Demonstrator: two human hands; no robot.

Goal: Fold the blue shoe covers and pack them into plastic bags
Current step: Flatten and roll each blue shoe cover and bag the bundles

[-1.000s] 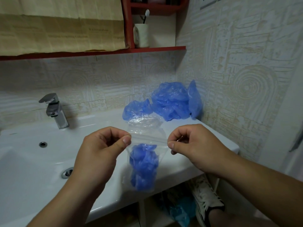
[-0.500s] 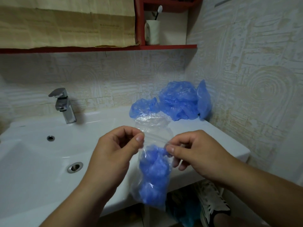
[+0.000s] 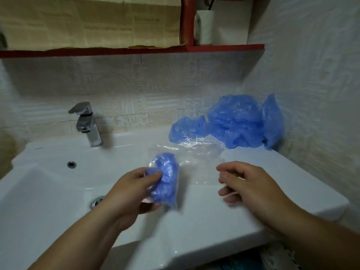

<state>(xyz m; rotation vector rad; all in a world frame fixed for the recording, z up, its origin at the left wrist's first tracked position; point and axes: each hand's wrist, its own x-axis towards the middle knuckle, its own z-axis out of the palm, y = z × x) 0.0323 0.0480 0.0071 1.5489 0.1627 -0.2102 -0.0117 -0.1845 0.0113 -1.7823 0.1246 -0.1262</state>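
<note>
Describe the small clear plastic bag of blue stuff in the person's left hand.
The small clear plastic bag is thin glossy film stuffed with crumpled blue shoe covers, a plump, roughly upright bundle. The left hand grips its left side above the white sink counter. Its seal is too blurred to judge.

A home bathroom. White washbasin (image 3: 48, 191) below, chrome tap (image 3: 86, 123) at ten o'clock, patterned tiles (image 3: 311, 75) behind. A cup (image 3: 204, 28) sits on the red shelf (image 3: 224, 48) at one o'clock.

A chrome faucet (image 3: 85, 123) stands at the back edge of a white sink (image 3: 48, 191); a white cup (image 3: 204, 28) sits on a red shelf (image 3: 224, 48) above.
</note>
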